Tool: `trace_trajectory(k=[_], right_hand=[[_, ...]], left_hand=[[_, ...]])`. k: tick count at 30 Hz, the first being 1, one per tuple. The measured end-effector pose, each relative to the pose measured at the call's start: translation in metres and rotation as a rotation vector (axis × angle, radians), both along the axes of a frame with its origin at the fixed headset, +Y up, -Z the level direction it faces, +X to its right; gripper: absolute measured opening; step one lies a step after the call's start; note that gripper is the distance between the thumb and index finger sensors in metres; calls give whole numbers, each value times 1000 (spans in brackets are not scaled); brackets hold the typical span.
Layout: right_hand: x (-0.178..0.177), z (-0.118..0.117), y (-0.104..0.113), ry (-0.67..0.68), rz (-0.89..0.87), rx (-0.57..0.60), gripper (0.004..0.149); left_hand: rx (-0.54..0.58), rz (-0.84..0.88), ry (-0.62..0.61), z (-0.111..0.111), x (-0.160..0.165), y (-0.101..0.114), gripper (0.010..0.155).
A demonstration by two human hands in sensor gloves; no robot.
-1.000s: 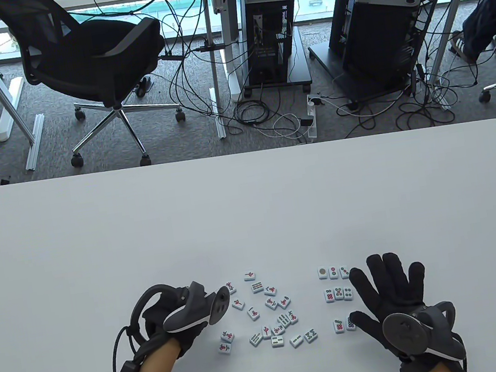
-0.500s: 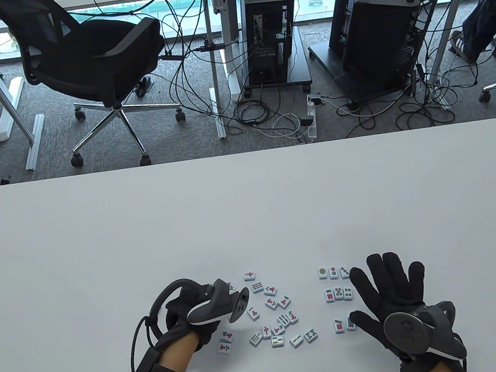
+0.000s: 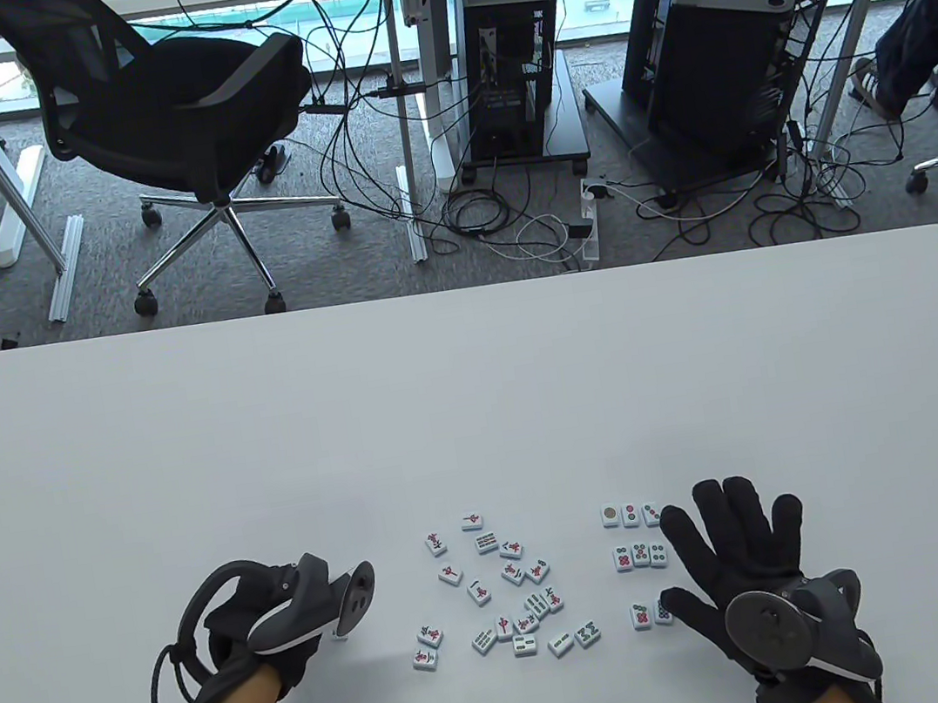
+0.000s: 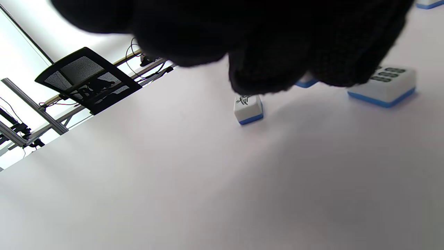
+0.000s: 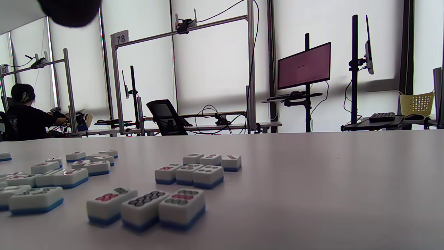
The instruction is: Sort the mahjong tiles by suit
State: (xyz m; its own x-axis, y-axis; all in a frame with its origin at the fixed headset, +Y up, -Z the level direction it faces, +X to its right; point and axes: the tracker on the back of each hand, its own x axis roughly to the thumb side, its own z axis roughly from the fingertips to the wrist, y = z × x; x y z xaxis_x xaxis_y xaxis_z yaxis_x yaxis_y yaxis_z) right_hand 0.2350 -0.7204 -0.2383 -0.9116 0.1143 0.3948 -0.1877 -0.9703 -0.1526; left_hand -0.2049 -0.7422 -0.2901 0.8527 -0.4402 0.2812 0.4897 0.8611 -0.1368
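The table view is filled in its lower half by a wide white rectangular table (image 3: 474, 386), on which every task object lies. The right hand (image 3: 729, 559), in a black sensor glove with a grey round tracker on its back, is laid flat on the table with all fingers spread and straight; nothing is held by it. Its index finger and thumb are seen touching, or just beside, the right edge of the sorted dot-suit block. The left hand (image 3: 264, 633), gloved the same way, is placed left of the loose tiles and apart from them; its fingers are hidden under the tracker in the table view and fill the top of the left wrist view as dark blur, so whether anything is gripped cannot be told. A loose scatter of small white blue-backed mahjong tiles (image 3: 504, 588), face up, with red characters and green bamboo marks, is spread between the two hands. The dot-suit tiles (image 3: 638, 555) are arranged in three short rows just left of the right hand.
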Motion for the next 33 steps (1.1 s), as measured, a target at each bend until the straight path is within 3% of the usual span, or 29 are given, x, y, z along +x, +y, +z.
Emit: trace_trajectory(k=[16, 20, 24, 29, 33], right_hand=[[-2, 1, -1, 7, 12, 5, 78], [-2, 1, -1, 7, 15, 5, 78], [-1, 1, -1, 5, 9, 4, 78], [-2, 1, -2, 5, 14, 4, 78], [-2, 1, -2, 8, 11, 5, 78]], left_hand=[[-51, 20, -23, 2, 10, -21, 59], [-95, 15, 17, 1, 9, -13, 65], [-39, 39, 6, 2, 16, 2, 66], [31, 75, -122, 6, 51, 13, 62], [64, 61, -310, 17, 98, 11, 59]])
